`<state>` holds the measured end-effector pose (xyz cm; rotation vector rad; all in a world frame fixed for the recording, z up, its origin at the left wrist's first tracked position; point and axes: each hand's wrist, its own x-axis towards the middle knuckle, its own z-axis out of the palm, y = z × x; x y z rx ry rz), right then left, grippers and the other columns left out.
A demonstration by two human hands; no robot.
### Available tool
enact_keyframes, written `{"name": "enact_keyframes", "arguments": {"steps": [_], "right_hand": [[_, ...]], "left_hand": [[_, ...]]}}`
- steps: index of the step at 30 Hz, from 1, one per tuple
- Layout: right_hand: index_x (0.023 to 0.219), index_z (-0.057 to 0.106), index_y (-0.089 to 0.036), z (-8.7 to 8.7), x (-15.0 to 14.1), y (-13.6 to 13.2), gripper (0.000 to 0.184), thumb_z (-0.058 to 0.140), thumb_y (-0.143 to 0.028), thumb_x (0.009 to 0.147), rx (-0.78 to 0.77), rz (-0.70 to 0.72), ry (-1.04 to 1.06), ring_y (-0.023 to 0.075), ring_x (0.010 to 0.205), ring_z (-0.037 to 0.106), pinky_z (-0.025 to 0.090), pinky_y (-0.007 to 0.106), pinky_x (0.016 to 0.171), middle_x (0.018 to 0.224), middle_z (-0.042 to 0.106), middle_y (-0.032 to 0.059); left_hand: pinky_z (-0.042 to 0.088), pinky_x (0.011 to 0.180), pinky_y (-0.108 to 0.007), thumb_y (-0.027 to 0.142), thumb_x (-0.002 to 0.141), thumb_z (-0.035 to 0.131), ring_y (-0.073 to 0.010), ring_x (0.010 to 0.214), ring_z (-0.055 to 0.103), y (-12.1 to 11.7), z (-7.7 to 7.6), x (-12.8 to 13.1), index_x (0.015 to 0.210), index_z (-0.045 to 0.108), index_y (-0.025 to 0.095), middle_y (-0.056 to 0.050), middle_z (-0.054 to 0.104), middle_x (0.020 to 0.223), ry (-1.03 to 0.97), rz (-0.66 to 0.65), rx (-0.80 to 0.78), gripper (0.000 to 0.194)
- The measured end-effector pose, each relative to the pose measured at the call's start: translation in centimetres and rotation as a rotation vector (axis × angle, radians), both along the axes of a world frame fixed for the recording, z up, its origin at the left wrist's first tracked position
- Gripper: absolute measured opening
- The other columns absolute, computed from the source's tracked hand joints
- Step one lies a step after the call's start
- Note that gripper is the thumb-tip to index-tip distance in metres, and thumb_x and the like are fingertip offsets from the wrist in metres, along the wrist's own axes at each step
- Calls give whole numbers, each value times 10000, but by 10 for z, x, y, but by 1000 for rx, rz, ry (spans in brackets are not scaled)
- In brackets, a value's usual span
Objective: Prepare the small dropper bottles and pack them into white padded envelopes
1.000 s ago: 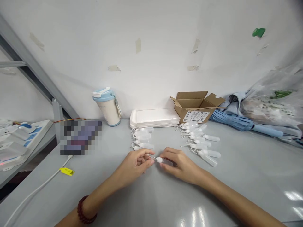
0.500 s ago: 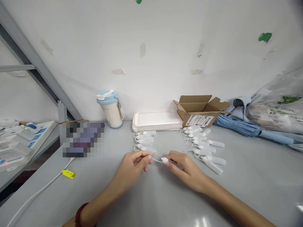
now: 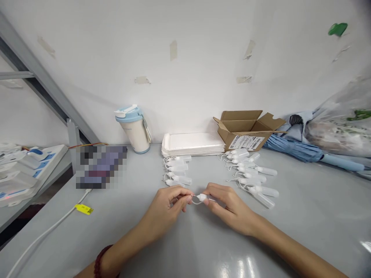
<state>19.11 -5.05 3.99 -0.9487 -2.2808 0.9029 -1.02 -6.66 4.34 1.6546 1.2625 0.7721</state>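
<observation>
One bottle point(image 3: 201, 197), right hand point(image 3: 225, 204) gripping it — left hand point(image 3: 169, 204) pinching its tether point(image 3: 196, 203)

A grey table point(image 3: 185, 247) bears a cup point(image 3: 135, 133), white envelopes point(image 3: 193, 143), a box point(image 3: 246, 135) and small bottles point(image 3: 263, 198).

- The background is filled by a pale, off-white wall point(image 3: 203, 23), on which strips of beige tape point(image 3: 173, 50) are stuck at scattered spots.
- A green piece point(image 3: 337, 29) is fixed high on the wall at the right.
- The left side is crossed by a slanting grey metal beam point(image 3: 43, 79), met by a horizontal bar point(image 3: 16, 75).
- The foreground is taken up by a smooth grey tabletop point(image 3: 116, 208).
- Light is reflected in bright streaks point(image 3: 240, 266) near its front edge.
</observation>
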Motion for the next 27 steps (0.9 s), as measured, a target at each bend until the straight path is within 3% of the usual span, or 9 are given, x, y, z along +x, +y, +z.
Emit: {"name": "enact_keyframes", "arguments": {"steps": [27], "right_hand": [[817, 617, -156, 0, -2, 0, 236, 432, -281, 893, -37, -17, -8, 118, 655, 520, 396, 230, 620, 737, 582, 18]], "left_hand": [[381, 592, -235, 252, 849, 477, -135, 644, 518, -1, -4, -2, 825, 675, 189, -5, 597, 692, 129, -67, 135, 209]]}}
